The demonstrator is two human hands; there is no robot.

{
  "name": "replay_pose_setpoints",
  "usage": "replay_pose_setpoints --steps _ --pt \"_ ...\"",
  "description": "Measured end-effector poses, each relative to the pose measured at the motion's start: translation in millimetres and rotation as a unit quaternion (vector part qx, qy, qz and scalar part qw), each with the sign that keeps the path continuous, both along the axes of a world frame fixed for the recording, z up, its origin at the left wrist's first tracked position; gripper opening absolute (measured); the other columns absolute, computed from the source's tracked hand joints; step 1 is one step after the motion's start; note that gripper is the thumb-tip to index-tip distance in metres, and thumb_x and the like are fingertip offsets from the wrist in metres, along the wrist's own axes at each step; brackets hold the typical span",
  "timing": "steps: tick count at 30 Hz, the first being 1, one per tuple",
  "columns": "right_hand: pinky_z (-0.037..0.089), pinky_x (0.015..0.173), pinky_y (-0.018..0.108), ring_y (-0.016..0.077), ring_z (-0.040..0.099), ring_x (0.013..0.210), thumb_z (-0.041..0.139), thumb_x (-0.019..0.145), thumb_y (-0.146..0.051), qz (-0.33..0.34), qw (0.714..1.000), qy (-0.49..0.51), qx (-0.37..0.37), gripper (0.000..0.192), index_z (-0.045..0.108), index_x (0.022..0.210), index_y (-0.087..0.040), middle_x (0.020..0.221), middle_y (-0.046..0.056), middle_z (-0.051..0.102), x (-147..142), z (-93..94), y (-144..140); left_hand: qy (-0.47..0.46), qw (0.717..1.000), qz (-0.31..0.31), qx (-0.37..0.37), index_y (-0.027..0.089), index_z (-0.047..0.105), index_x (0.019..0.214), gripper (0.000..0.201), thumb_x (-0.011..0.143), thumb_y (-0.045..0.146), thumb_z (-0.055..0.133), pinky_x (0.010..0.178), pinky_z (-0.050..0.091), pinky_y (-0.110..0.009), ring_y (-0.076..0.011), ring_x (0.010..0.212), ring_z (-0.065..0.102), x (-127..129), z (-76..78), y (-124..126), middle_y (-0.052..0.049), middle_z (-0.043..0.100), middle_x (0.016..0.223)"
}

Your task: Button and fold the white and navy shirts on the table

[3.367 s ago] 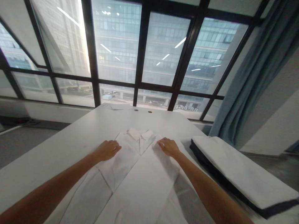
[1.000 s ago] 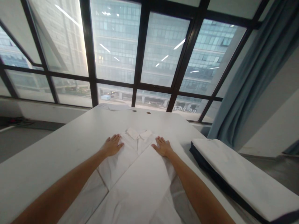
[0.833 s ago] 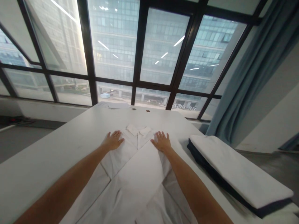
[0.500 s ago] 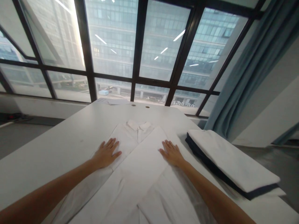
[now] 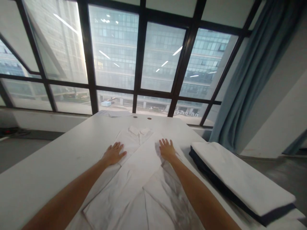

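A white collared cotton shirt lies flat on the long white table, collar at the far end, its sides folded inward so the panels overlap down the middle. The left hand rests palm-down on the shirt's left shoulder, fingers loosely spread. The right hand presses flat on the right shoulder, fingers also spread. Both lie just near of the collar.

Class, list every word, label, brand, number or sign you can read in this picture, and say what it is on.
None can be read: the white shirt under both hands, the table and the folded stack show no print.
Building fronts beyond the window: too blurred for any signs.
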State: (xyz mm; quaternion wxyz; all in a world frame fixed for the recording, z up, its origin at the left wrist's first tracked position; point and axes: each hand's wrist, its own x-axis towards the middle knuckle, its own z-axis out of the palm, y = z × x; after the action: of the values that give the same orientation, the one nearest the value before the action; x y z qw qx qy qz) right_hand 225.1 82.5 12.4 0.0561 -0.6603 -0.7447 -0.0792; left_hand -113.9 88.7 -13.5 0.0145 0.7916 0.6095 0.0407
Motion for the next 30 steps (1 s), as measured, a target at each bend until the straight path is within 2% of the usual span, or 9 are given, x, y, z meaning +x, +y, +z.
replay_pose_setpoints --steps 3,6,9,14,18,20,22,26,30 --pt "0.009 0.115 0.050 0.0282 0.017 0.144 0.015 0.096 -0.057 0.060 0.996 0.060 -0.034 0.067 0.030 0.150 -0.020 0.157 0.009 0.024 -38 -1.2 -27 0.011 1.000 0.004 0.016 0.014 0.036 0.146 0.062 0.096 0.049 0.025 0.115 0.021 -0.043 -0.0259 0.145 0.017 -14 -0.1 4 -0.013 0.022 0.156" --pt "0.010 0.113 0.054 0.0312 0.013 0.145 0.015 0.089 -0.072 0.114 0.985 0.090 -0.089 0.080 0.028 0.150 -0.024 0.158 0.008 0.018 -55 -10.1 -57 0.018 0.998 0.055 0.024 0.016 0.033 0.148 0.058 0.097 0.041 0.021 0.113 0.024 -0.047 -0.0280 0.144 0.018 -34 -1.6 6 -0.013 0.022 0.156" --pt "0.009 0.113 0.055 0.0315 0.012 0.145 0.016 0.087 -0.075 0.113 0.983 0.095 -0.107 0.083 0.027 0.151 -0.023 0.158 0.009 0.017 -50 -13.8 -73 0.013 0.997 0.081 0.004 0.019 0.027 0.150 0.056 0.097 0.037 0.017 0.112 0.025 -0.052 -0.0277 0.144 0.019 -45 -3.6 9 -0.010 0.022 0.157" --pt "0.009 0.114 0.052 0.0289 0.013 0.145 0.013 0.090 -0.070 0.100 0.987 0.096 -0.085 0.078 0.027 0.150 -0.023 0.158 0.008 0.018 -30 -13.5 -69 0.004 0.993 0.118 -0.011 0.017 0.028 0.149 0.057 0.097 0.036 0.015 0.112 0.025 -0.050 -0.0268 0.144 0.020 -49 -2.8 17 -0.009 0.022 0.157" --pt "0.011 0.112 0.055 0.0323 0.018 0.143 0.018 0.092 -0.066 0.006 0.997 0.055 -0.050 0.073 0.033 0.148 -0.021 0.156 0.011 0.024 0 -19.2 -58 0.021 0.989 0.132 0.068 0.017 0.043 0.142 0.051 0.096 0.031 0.024 0.110 0.028 -0.052 -0.0284 0.142 0.026 -37 10.2 9 -0.013 0.033 0.152" --pt "0.012 0.111 0.056 0.0323 0.018 0.143 0.021 0.094 -0.061 -0.052 0.998 0.035 -0.012 0.068 0.034 0.147 -0.021 0.156 0.012 0.025 20 -22.7 -53 0.027 0.985 0.088 0.148 0.018 0.049 0.137 0.048 0.095 0.026 0.028 0.111 0.023 -0.054 -0.0283 0.142 0.027 -17 17.6 -9 -0.012 0.037 0.150" --pt "0.014 0.110 0.057 0.0324 0.018 0.143 0.022 0.095 -0.060 -0.090 0.995 0.032 -0.009 0.066 0.034 0.147 -0.022 0.156 0.012 0.025 41 -26.5 -49 0.005 0.983 -0.015 0.183 0.023 0.048 0.139 0.048 0.096 0.028 0.027 0.114 0.019 -0.051 -0.0252 0.141 0.028 7 19.6 -38 -0.008 0.039 0.150" --pt "0.016 0.109 0.058 0.0333 0.021 0.141 0.021 0.093 -0.063 -0.117 0.990 0.056 -0.051 0.071 0.031 0.149 -0.021 0.156 0.012 0.024 64 -33.0 -43 -0.042 0.974 -0.215 0.063 0.031 0.030 0.149 0.057 0.097 0.053 0.025 0.117 0.017 -0.042 -0.0212 0.143 0.025 39 5.8 -101 -0.001 0.030 0.154" --pt "0.016 0.109 0.057 0.0347 0.025 0.139 0.026 0.093 -0.061 -0.121 0.991 0.058 -0.023 0.070 0.037 0.146 -0.018 0.154 0.016 0.028 58 -29.7 -42 -0.040 0.965 -0.260 0.002 0.030 0.019 0.152 0.064 0.095 0.060 0.024 0.118 0.011 -0.042 -0.0213 0.146 0.015 41 2.0 -119 -0.001 0.019 0.158"
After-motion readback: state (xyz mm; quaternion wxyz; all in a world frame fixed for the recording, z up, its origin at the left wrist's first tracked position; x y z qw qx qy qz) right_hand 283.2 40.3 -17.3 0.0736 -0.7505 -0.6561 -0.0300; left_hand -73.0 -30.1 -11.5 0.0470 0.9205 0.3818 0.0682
